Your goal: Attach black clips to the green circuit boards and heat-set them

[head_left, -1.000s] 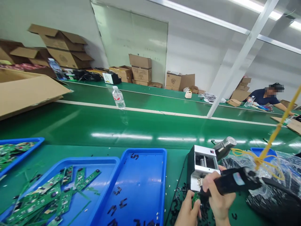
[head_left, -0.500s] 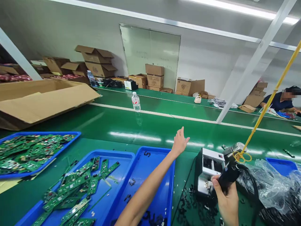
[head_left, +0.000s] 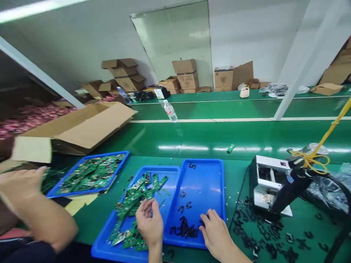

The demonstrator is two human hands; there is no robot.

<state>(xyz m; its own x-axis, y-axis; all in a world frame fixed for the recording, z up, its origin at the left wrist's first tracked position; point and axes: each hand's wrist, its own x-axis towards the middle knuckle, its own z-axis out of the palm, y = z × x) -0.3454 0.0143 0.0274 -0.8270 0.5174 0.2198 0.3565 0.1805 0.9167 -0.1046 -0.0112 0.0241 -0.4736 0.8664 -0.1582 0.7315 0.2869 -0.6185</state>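
Note:
My left hand [head_left: 150, 223] hovers over the near right part of a blue tray [head_left: 120, 219], its fingers loosely curled and apart, with nothing seen in them. Green circuit boards [head_left: 131, 204] lie heaped in that tray, just left of the hand. My right hand [head_left: 216, 232] reaches over the near edge of a second blue tray [head_left: 203, 186]. Its bent fingers are spread beside a small pile of black plastic clips [head_left: 185, 229]; no clip is plainly held. A black electric screwdriver [head_left: 289, 190] hangs on a yellow cord [head_left: 333, 128], tilted against a white-and-black screw feeder [head_left: 264, 182].
Loose black clips [head_left: 263, 226] are scattered right of the trays. A single circuit board [head_left: 231, 148] lies on the green belt [head_left: 197, 137] behind. At left, a co-worker's arm [head_left: 35, 204] is beside another tray of boards [head_left: 93, 171]. A water bottle [head_left: 170, 111] stands farther back.
My left hand has come back from above the belt to the board tray. My right hand has let go of the screwdriver and moved left. A circuit board now shows on the belt.

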